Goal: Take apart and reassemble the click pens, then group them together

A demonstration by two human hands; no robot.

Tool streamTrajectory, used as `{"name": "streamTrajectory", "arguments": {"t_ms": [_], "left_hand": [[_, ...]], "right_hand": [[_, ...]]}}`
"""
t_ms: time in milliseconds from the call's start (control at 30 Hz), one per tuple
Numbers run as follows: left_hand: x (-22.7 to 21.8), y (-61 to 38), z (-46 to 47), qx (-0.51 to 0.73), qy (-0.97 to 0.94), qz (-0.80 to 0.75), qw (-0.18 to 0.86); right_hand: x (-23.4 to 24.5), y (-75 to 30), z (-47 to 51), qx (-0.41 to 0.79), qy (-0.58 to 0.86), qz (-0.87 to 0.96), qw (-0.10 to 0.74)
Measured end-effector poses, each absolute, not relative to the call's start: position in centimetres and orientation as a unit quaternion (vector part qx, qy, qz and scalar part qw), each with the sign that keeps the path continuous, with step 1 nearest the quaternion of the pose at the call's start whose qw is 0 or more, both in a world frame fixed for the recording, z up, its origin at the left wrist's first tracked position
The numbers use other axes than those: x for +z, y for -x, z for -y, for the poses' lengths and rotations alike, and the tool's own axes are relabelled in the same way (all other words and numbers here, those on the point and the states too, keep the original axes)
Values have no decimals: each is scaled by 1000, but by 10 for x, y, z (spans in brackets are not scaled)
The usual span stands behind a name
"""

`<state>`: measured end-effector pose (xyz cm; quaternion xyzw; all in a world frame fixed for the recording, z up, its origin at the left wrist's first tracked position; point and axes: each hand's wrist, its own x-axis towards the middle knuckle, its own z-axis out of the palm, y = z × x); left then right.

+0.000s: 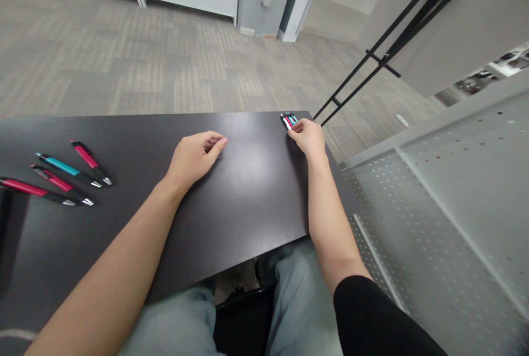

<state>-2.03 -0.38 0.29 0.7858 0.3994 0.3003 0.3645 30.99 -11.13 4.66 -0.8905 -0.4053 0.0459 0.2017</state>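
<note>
My right hand (308, 136) is at the far right corner of the dark table, its fingers closed on a pen in a small group of pens (289, 119). White, red and blue barrels show there; the hand covers the rest of them. Over the middle of the table, my left hand (196, 155) has its fingers curled in and the thumb against them, with nothing visible in it. Several click pens lie apart on the left: a blue pen (61, 165), a red pen (87, 156), another red pen (58, 181) and a third red pen (31, 188). Their silver tips point right.
The dark table (248, 196) ends just beyond my right hand. A black metal stand (382, 61) rises past that corner, and a perforated panel (463, 179) stands along the right. A black object (5, 218) is cut off at the left edge.
</note>
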Motion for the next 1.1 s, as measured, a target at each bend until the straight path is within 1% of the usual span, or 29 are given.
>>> {"name": "streamTrajectory", "arguments": {"t_ms": [167, 400, 467, 567, 700, 767, 833, 933, 1033, 1100], "left_hand": [[5, 20, 5, 295, -791, -399, 358], [-1, 21, 3, 308, -794, -382, 359], [-3, 21, 3, 314, -796, -375, 356], [-7, 19, 3, 319, -800, -367, 352], [-15, 17, -4, 346, -807, -338, 338], [-18, 17, -7, 373, -817, -298, 325], [-17, 19, -6, 411, -801, -292, 324], [-8, 33, -5, 456, -777, -341, 268], [12, 74, -8, 453, -767, -412, 192], [29, 116, -11, 441, -729, -506, 134]], "right_hand": [[46, -313, 111, 57, 886, 411, 207], [47, -314, 110, 39, 885, 417, 204], [46, -310, 108, 24, 868, 447, 216], [39, -293, 100, 16, 800, 546, 248], [20, -254, 85, 90, 692, 658, 282], [13, -235, 79, 138, 646, 695, 283], [9, -222, 75, 182, 606, 723, 278], [9, -216, 71, 225, 574, 735, 283], [10, -218, 68, 241, 571, 724, 305], [10, -219, 66, 252, 563, 723, 310]]}}
